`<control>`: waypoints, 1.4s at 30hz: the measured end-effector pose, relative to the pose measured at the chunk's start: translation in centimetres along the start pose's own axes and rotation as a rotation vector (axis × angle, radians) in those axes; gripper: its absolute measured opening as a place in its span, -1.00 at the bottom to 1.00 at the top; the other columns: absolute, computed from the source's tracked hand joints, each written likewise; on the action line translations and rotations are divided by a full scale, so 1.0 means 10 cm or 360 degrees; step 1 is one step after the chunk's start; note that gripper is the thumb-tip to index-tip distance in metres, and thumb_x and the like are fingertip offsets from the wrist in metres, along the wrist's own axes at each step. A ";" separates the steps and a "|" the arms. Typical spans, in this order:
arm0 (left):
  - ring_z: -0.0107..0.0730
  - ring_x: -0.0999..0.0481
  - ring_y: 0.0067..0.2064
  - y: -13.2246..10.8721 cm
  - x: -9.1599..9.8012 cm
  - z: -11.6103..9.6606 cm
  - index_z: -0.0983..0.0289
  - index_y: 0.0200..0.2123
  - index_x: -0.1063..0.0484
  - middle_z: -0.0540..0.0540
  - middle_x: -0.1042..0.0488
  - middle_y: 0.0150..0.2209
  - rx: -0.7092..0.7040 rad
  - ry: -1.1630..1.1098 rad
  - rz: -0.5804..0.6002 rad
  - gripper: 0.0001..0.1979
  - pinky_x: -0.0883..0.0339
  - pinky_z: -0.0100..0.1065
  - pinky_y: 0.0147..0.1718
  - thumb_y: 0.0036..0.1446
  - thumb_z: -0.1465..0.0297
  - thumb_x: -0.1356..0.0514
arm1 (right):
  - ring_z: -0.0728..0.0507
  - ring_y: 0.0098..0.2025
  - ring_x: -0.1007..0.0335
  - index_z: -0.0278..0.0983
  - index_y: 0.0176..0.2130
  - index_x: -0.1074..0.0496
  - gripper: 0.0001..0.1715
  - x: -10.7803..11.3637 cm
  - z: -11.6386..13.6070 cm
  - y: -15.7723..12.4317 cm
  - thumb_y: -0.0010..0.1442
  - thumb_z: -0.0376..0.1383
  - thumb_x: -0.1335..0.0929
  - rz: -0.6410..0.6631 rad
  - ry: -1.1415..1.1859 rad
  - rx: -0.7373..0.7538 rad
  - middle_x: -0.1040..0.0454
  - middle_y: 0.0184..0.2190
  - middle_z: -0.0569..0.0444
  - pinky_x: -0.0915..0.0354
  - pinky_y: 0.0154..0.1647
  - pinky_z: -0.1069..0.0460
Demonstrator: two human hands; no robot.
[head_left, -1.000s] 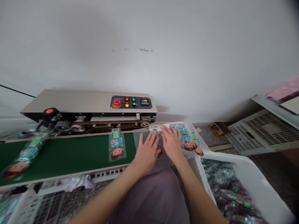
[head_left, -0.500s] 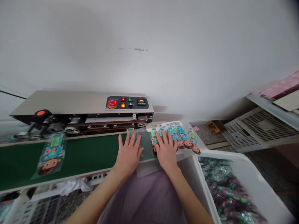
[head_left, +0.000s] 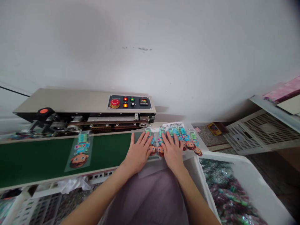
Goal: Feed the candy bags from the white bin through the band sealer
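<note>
My left hand (head_left: 137, 154) lies flat with fingers spread at the right end of the green conveyor belt (head_left: 105, 150). Its fingertips cover part of a clear plastic packet (head_left: 152, 150) printed with a cartoon face. To the right, my right hand (head_left: 172, 151) rests flat, fingers apart, on a row of overlapping similar packets (head_left: 189, 145). Both palms face down, and the packets under them are partly hidden. Farther left, a single packet (head_left: 79, 156) lies on the belt, its printed face toward me.
Behind the belt stands a sealing machine (head_left: 77, 101) with rollers, a red stop button (head_left: 114, 103) and a lit display (head_left: 143, 100). A white bin (head_left: 257, 178) of shiny wrapped items is at lower right. Beyond it a white plastic crate (head_left: 253, 128) stands on its side.
My left hand has moved right, from one packet to another beside the row. My right hand has shifted slightly right. The belt's visible packet now lies farther right than the one seen before.
</note>
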State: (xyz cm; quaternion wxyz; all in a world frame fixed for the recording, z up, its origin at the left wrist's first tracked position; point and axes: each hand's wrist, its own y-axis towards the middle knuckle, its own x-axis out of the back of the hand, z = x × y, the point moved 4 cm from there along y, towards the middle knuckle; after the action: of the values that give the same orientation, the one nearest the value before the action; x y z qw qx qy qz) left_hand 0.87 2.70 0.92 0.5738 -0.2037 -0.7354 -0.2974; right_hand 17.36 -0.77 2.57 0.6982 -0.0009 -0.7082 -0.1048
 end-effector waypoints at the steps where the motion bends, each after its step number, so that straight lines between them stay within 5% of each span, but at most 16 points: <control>1: -0.10 -0.02 0.45 -0.04 0.03 0.05 0.18 0.39 -0.13 0.14 -0.05 0.45 0.0020 0.0011 0.0014 -0.47 0.31 0.32 0.36 0.45 0.18 0.18 | -0.37 0.41 0.03 -0.05 0.35 -0.23 -0.44 0.01 0.04 0.00 0.44 -0.17 -0.11 -0.0009 0.0023 0.0017 -0.17 0.40 0.07 0.06 0.32 -0.35; 7: 0.02 -0.03 0.44 -0.25 0.27 0.30 0.26 0.34 -0.23 0.22 -0.12 0.42 0.0248 0.0126 0.0009 -0.47 0.28 0.35 0.34 0.44 0.22 0.14 | -0.37 0.42 0.04 -0.09 0.34 -0.24 -0.46 0.08 0.29 0.04 0.45 -0.13 -0.15 -0.0053 0.0167 0.0184 -0.19 0.39 0.05 0.09 0.34 -0.38; 11: 0.02 -0.02 0.45 -0.16 0.36 0.19 0.34 0.32 -0.26 0.27 -0.11 0.41 0.0238 0.0108 0.0005 -0.48 0.29 0.33 0.36 0.43 0.26 0.13 | -0.36 0.40 0.01 -0.17 0.30 -0.31 -0.49 0.16 0.17 0.12 0.45 -0.19 -0.15 -0.0136 0.0205 0.0079 -0.26 0.35 -0.01 0.09 0.33 -0.36; 17: -0.06 -0.01 0.45 0.05 0.18 -0.21 0.28 0.36 -0.18 0.23 -0.08 0.43 -0.0057 -0.0037 0.0076 -0.49 0.25 0.33 0.35 0.44 0.26 0.12 | -0.20 0.11 -0.28 -0.21 0.15 -0.46 -0.49 0.20 0.24 0.45 0.34 -0.45 -0.17 -0.0099 0.0371 0.0247 -0.52 0.09 -0.01 -0.15 0.14 -0.07; 24: -0.04 -0.01 0.45 -0.03 0.05 -0.23 0.31 0.37 -0.15 0.27 -0.05 0.44 -0.0056 -0.0049 0.0085 -0.47 0.23 0.39 0.32 0.46 0.23 0.17 | -0.21 0.04 -0.28 -0.19 -0.05 -0.54 -0.56 0.09 0.35 0.74 0.23 -0.51 -0.22 0.0036 0.0342 0.0306 -0.51 -0.06 -0.02 -0.17 0.01 -0.05; 34: -0.03 -0.05 0.44 -0.07 0.03 -0.25 0.26 0.37 -0.15 0.26 -0.08 0.43 -0.0048 -0.0068 0.0046 -0.46 0.27 0.37 0.34 0.45 0.19 0.15 | -0.21 0.01 -0.28 -0.13 -0.02 -0.52 -0.58 0.14 0.37 0.68 0.25 -0.47 -0.25 0.0083 0.0178 0.0469 -0.48 -0.06 0.01 -0.12 -0.03 -0.08; 37: -0.02 -0.06 0.44 -0.07 0.02 -0.25 0.27 0.38 -0.13 0.26 -0.09 0.43 -0.0035 -0.0062 0.0027 -0.45 0.27 0.36 0.34 0.44 0.19 0.13 | -0.20 0.03 -0.27 -0.05 0.14 -0.45 -0.43 0.17 0.33 0.62 0.26 -0.48 -0.22 0.0049 0.0218 0.0489 -0.48 -0.03 0.02 -0.12 -0.02 -0.07; 42: -0.03 0.00 0.45 0.00 0.02 -0.23 0.28 0.40 -0.08 0.24 -0.03 0.45 0.0037 -0.0064 0.0029 -0.45 0.22 0.40 0.32 0.45 0.21 0.16 | -0.24 0.06 -0.28 -0.19 0.19 -0.42 -0.40 0.23 0.02 0.43 0.25 -0.48 -0.18 -0.0167 0.0202 0.0180 -0.50 0.01 -0.04 -0.14 0.06 -0.10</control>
State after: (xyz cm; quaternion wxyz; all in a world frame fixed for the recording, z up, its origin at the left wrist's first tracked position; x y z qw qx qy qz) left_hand 2.49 1.14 1.46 0.5640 -0.2096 -0.7483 -0.2793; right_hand 17.71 3.14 5.45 0.7341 0.0821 -0.6665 -0.1009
